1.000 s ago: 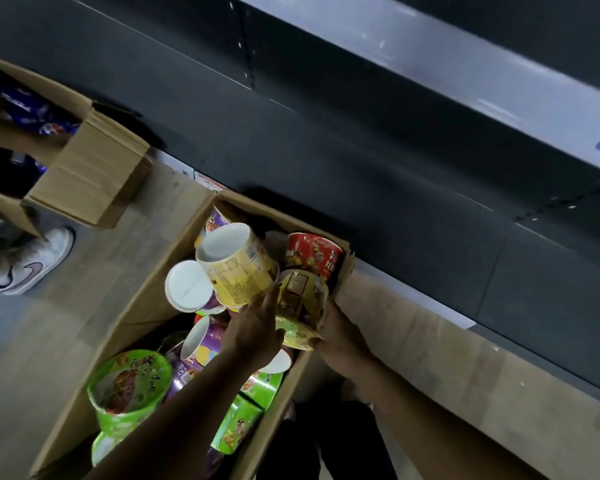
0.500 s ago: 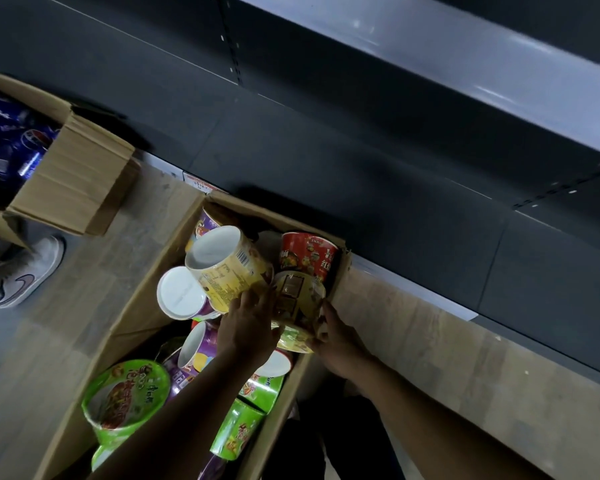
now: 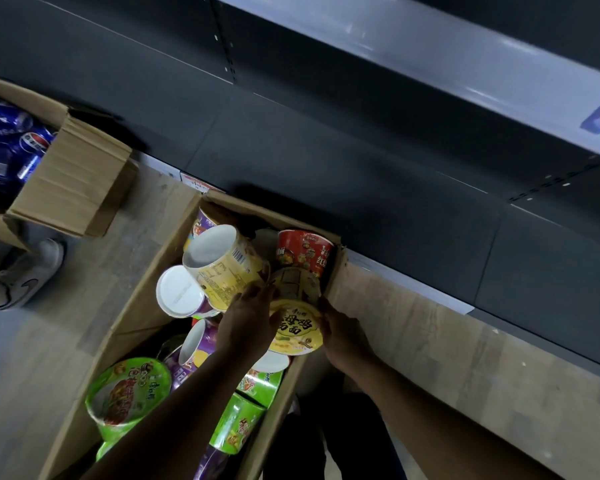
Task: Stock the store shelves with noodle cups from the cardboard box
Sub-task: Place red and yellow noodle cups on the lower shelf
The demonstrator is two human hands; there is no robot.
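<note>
In far right corner of open brown cardboard box [image 3: 142, 306] on wood-look floor [image 3: 84, 278]: round yellow-lidded noodle cup [image 3: 297, 329], tilted, lid toward camera, between both hands. Right hand [image 3: 343, 332] curls fingers round cup's right rim. Left hand [image 3: 246, 323] lies against cup's left side, fingertips touching pale yellow cup lying on its side [image 3: 222, 265]; whether left grips either, cannot tell. Red printed cup [image 3: 303, 252] just behind. Green-lidded cup [image 3: 129, 393] well apart, nearer camera. Dark shelf [image 3: 326, 150] beyond box.

Matt brown cardboard box [image 3: 142, 306] holds glossy printed noodle cups [image 3: 222, 268]; the shelves [image 3: 326, 140] look matt dark metal, the floor [image 3: 430, 344] wood-grained.
</note>
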